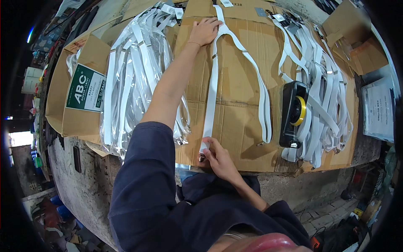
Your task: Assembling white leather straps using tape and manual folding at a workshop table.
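Observation:
A pair of white Y-shaped suspenders [240, 45] lies spread on the flattened cardboard. At their far end, my left hand [205, 32] holds the joint where the straps meet, its fingertips on the strap edge. My right hand [219, 159] is closed near the cardboard's front edge, thumb and fingers pinching the lower end of the left strap by its metal clip. That strap runs straight between my hands. The other strap bows out to the right and doubles back in a loop, held by neither hand. A white tag [226, 3] is by the top strap.
Left of my arm, white suspenders in clear plastic bags [140, 54] are heaped beside an open cardboard box [56, 96]. A black tape dispenser [292, 114] with yellow-cored tape stands right, against a pile of loose suspenders [325, 96]. A clear plastic pack [378, 108] lies at the far right.

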`<action>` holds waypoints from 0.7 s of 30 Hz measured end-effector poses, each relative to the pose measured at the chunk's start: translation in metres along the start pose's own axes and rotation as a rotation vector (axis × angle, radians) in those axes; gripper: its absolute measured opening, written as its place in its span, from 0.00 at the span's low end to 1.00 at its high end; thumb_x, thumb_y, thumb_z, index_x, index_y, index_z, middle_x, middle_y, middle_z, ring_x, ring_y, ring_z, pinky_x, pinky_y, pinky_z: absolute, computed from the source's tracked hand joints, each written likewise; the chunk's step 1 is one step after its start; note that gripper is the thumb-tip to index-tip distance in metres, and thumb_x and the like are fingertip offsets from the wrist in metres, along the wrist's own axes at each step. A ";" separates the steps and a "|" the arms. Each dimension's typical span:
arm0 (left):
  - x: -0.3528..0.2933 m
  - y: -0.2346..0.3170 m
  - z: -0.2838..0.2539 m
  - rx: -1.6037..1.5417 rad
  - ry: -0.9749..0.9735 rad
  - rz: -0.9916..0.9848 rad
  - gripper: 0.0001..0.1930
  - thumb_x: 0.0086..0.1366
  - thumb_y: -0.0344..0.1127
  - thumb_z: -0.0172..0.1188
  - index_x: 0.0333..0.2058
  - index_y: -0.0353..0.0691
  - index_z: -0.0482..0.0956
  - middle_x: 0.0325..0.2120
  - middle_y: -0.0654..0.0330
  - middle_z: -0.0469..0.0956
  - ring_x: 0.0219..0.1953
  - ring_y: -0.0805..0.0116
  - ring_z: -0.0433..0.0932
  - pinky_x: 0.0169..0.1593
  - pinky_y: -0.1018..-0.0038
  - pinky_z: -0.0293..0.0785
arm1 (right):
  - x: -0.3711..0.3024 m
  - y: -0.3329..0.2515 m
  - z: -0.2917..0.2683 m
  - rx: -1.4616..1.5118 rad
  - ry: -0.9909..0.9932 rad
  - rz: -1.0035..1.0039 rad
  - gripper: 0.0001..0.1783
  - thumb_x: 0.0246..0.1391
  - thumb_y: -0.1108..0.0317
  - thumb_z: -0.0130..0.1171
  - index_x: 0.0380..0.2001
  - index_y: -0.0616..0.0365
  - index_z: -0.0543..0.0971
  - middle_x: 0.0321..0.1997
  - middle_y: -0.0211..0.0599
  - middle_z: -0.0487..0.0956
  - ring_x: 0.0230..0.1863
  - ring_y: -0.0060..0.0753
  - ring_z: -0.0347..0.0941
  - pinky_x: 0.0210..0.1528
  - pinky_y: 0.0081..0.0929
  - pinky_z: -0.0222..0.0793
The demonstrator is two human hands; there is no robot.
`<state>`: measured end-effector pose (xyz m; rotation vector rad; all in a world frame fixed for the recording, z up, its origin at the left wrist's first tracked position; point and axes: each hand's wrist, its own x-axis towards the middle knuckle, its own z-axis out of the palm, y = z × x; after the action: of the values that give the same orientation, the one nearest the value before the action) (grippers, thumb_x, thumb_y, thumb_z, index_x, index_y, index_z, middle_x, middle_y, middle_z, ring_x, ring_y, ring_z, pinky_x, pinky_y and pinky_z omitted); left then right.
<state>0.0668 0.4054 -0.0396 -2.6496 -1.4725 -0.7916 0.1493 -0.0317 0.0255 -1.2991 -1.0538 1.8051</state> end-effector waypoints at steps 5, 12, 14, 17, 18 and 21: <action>0.008 0.023 -0.006 -0.067 -0.186 -0.171 0.18 0.66 0.47 0.44 0.52 0.58 0.74 0.58 0.70 0.69 0.61 0.70 0.63 0.58 0.50 0.54 | 0.009 -0.014 -0.015 -0.334 -0.075 0.195 0.16 0.64 0.72 0.44 0.55 0.56 0.65 0.20 0.41 0.77 0.21 0.36 0.78 0.25 0.30 0.73; -0.012 0.038 0.023 0.108 0.091 -0.113 0.19 0.66 0.45 0.42 0.53 0.49 0.71 0.59 0.59 0.65 0.61 0.61 0.63 0.61 0.41 0.50 | -0.011 -0.025 -0.036 -0.735 0.243 -0.402 0.16 0.55 0.73 0.55 0.47 0.58 0.73 0.24 0.45 0.76 0.25 0.49 0.74 0.30 0.40 0.70; -0.013 0.045 0.014 0.155 0.060 -0.119 0.19 0.65 0.43 0.44 0.52 0.49 0.71 0.58 0.57 0.65 0.60 0.59 0.63 0.61 0.41 0.51 | -0.024 -0.035 -0.053 -0.767 0.574 -0.571 0.14 0.52 0.75 0.58 0.44 0.61 0.75 0.40 0.50 0.74 0.40 0.54 0.70 0.42 0.43 0.68; -0.011 0.055 -0.002 0.219 0.033 -0.095 0.18 0.62 0.38 0.50 0.51 0.47 0.72 0.56 0.56 0.65 0.59 0.57 0.64 0.59 0.41 0.54 | -0.025 -0.033 -0.077 -0.976 0.767 -0.494 0.15 0.51 0.77 0.57 0.44 0.63 0.75 0.54 0.53 0.67 0.54 0.57 0.64 0.53 0.45 0.63; -0.010 0.058 -0.006 0.240 0.024 -0.065 0.19 0.59 0.35 0.53 0.50 0.46 0.72 0.55 0.55 0.65 0.58 0.56 0.65 0.58 0.41 0.56 | -0.022 -0.032 -0.082 -1.052 0.839 -0.418 0.15 0.52 0.77 0.56 0.45 0.64 0.75 0.58 0.56 0.64 0.58 0.60 0.60 0.57 0.46 0.61; -0.009 0.058 -0.016 0.307 -0.008 0.184 0.19 0.55 0.30 0.56 0.48 0.43 0.73 0.50 0.58 0.69 0.55 0.60 0.67 0.57 0.45 0.61 | -0.014 -0.024 -0.080 -1.016 0.815 -0.332 0.18 0.54 0.79 0.53 0.49 0.61 0.73 0.62 0.58 0.59 0.64 0.62 0.55 0.63 0.47 0.55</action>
<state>0.1025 0.3617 -0.0164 -2.5091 -1.2136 -0.4956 0.2311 -0.0150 0.0383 -1.9927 -1.5823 0.2990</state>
